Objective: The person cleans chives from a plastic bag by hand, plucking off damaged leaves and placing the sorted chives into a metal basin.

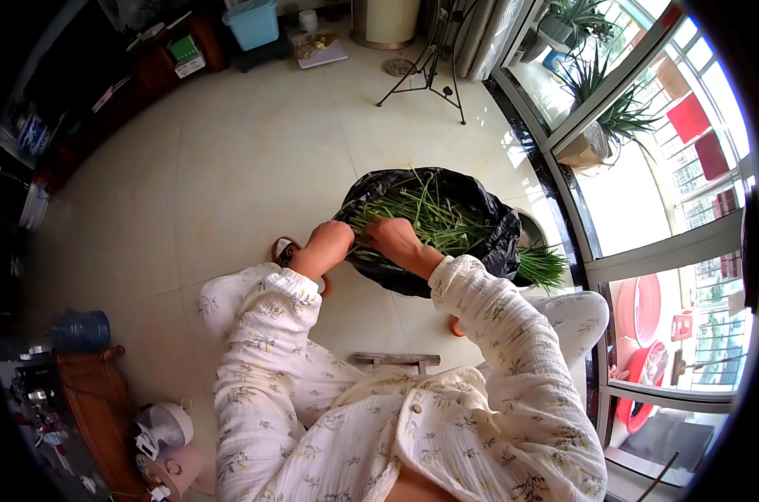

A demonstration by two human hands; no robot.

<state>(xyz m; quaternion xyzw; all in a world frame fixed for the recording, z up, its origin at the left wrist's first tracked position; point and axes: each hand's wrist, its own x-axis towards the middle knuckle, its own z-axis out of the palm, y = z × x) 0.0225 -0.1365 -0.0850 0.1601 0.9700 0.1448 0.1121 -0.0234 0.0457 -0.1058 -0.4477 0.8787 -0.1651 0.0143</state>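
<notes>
A black plastic bag (501, 219) lies open on the floor in front of me, filled with long thin green stalks (434, 209) that look like chives. At the bag's near left side, my left hand (325, 247) is closed, its fingertips mostly hidden from view. My right hand (396, 241) reaches over the stalks with its fingers curled and pinched together around some of them. The two hands are close together, a small gap between them. A bunch of green leaves (541, 266) sticks out beyond the bag's right side.
A small wooden stool (396, 361) shows between my legs. Sliding glass doors (593, 251) run along the right. A black metal stand (430, 75) stands further off, near a blue bin (252, 23). At lower left are a wooden cabinet (103, 418) and a blue water jug (80, 330).
</notes>
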